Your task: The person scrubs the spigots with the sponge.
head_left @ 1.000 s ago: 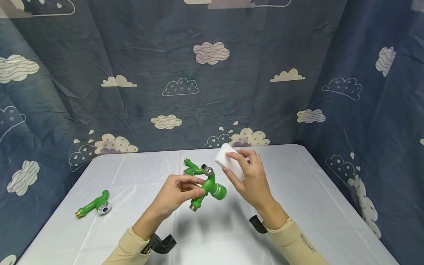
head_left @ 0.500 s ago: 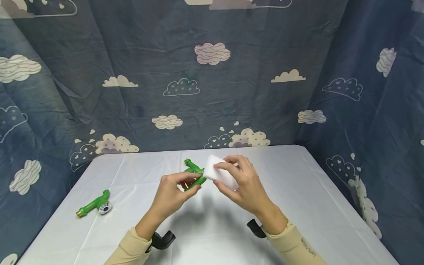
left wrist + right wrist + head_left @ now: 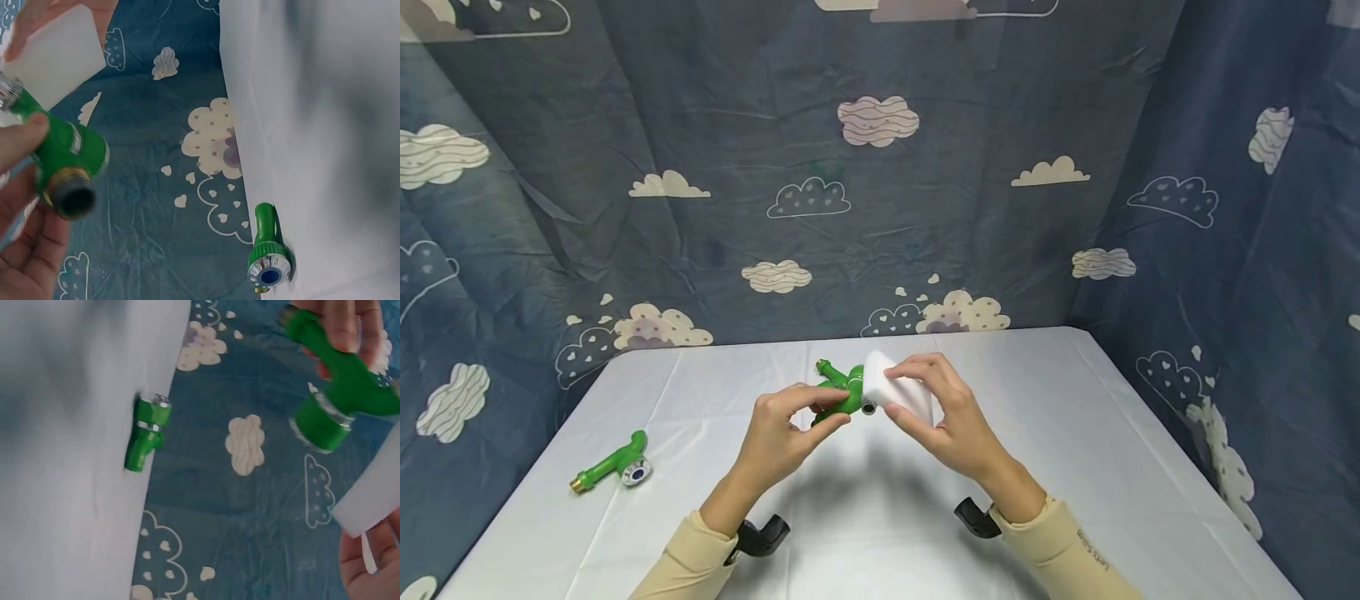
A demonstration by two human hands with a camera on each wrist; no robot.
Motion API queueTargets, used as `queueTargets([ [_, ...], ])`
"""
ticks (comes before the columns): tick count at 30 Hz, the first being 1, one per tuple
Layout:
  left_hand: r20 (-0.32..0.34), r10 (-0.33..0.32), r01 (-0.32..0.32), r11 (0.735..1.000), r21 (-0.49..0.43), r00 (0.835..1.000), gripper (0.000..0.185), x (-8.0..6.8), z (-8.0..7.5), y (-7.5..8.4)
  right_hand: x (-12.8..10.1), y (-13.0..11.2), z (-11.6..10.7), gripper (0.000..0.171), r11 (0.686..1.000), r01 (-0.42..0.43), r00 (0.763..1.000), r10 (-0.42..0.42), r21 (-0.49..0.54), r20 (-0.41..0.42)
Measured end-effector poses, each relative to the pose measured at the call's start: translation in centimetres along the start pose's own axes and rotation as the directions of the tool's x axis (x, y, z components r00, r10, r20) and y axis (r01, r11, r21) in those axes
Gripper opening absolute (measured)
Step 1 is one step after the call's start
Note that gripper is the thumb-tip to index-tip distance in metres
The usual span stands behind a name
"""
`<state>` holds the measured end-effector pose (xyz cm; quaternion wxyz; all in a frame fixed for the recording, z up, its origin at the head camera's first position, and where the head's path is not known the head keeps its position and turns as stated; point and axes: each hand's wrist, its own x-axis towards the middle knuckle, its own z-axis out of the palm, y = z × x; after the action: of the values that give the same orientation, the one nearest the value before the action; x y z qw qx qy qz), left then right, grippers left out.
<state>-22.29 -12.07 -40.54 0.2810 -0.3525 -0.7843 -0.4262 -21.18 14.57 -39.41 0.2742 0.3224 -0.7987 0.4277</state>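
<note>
My left hand pinches a green tap between thumb and fingers, above the table. In the left wrist view the tap's dark threaded opening faces the camera, and its metal spout end lies beside the sponge. The white sponge block is held by my right hand, thumb on one side and fingers on the other. In the head view the sponge overlaps the tap's right end and partly hides it. The right wrist view shows the held tap close by the sponge.
Another green tap lies on the table behind the held one, partly covered by it. A third tap with a blue-centred handle lies at the left. The white-covered table is backed by cloud-printed dark blue cloth.
My right hand has brought the sponge left, against the tap's end in the head view. The tap has turned in my left hand, which has shifted slightly left.
</note>
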Motion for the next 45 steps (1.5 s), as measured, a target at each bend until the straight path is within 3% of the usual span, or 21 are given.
queueTargets([
  [3, -0.009, 0.085, -0.085, 0.996, -0.041, 0.996, 0.031, 0.0, 0.0, -0.1, -0.2, 0.1, 0.4, 0.041, 0.999, 0.045, 0.999, -0.045, 0.024, -0.004],
  [8, -0.022, 0.199, -0.2, 0.97, -0.141, 0.98, 0.037, 0.2, -0.2, -0.1, -0.2, 0.3, 0.6, 0.042, 0.995, 0.048, 0.999, -0.048, 0.091, -0.01],
  [11, -0.037, 0.255, -0.257, 0.949, -0.183, 0.966, 0.039, 0.4, -0.2, 0.1, -0.2, 0.6, 0.6, 0.042, 0.998, 0.045, 0.999, -0.044, 0.047, -0.032],
  [14, -0.052, 0.272, -0.277, 0.937, -0.212, 0.961, 0.041, 0.5, -0.2, 0.4, -0.1, 1.3, 0.4, 0.041, 0.998, 0.028, 0.996, -0.032, -0.064, -0.077],
  [16, -0.051, 0.24, -0.245, 0.937, -0.249, 0.969, 0.041, 0.5, -0.2, 0.6, 0.0, 1.7, 0.1, 0.04, 0.989, -0.007, 0.994, -0.01, -0.149, -0.111],
  [19, -0.038, 0.135, -0.14, 0.934, -0.328, 0.99, 0.036, 0.2, -0.2, 0.9, 0.1, 2.1, -0.4, 0.04, 0.976, -0.079, 0.987, 0.047, -0.204, -0.156],
  [22, -0.038, 0.016, -0.03, 0.916, -0.4, 0.999, 0.028, -0.1, -0.1, 1.0, 0.2, 1.6, -0.7, 0.04, 0.981, -0.115, 0.978, 0.085, -0.154, -0.188],
  [25, -0.048, -0.063, 0.036, 0.902, -0.43, 0.997, 0.023, -0.3, -0.1, 1.1, 0.3, 0.3, -0.4, 0.042, 0.995, -0.071, 0.984, 0.059, -0.067, -0.167],
  [29, -0.044, -0.087, 0.056, 0.881, -0.469, 0.995, 0.025, -0.2, -0.1, 1.3, 0.2, -0.6, 0.2, 0.045, 0.998, 0.027, 0.994, -0.033, -0.059, -0.109],
  [31, -0.038, -0.084, 0.055, 0.871, -0.488, 0.996, 0.026, -0.2, -0.1, 1.4, 0.1, -0.2, 0.3, 0.045, 0.995, 0.03, 0.993, -0.041, -0.097, -0.109],
  [34, -0.037, -0.092, 0.06, 0.856, -0.513, 0.995, 0.028, -0.2, -0.2, 1.4, -0.1, 1.1, 0.2, 0.043, 0.986, -0.029, 0.991, 0.007, -0.163, -0.133],
  [37, -0.017, -0.156, 0.123, 0.833, -0.54, 0.988, 0.03, -0.2, -0.4, 1.4, -0.2, 2.1, -0.1, 0.041, 0.977, -0.116, 0.983, 0.088, -0.177, -0.16],
  [39, 0.013, -0.219, 0.186, 0.798, -0.573, 0.976, 0.031, -0.1, -0.5, 1.5, -0.1, 2.1, -0.2, 0.041, 0.977, -0.152, 0.976, 0.124, -0.15, -0.181],
  [41, 0.065, -0.288, 0.266, 0.746, -0.61, 0.955, 0.034, 0.1, -0.6, 1.6, 0.1, 1.5, -0.3, 0.041, 0.983, -0.155, 0.97, 0.132, -0.099, -0.206],
  [45, 0.17, -0.352, 0.366, 0.624, -0.691, 0.92, 0.045, 0.4, -0.6, 2.0, 0.1, -0.5, 0.3, 0.042, 0.997, -0.055, 0.979, 0.044, -0.048, -0.2],
])
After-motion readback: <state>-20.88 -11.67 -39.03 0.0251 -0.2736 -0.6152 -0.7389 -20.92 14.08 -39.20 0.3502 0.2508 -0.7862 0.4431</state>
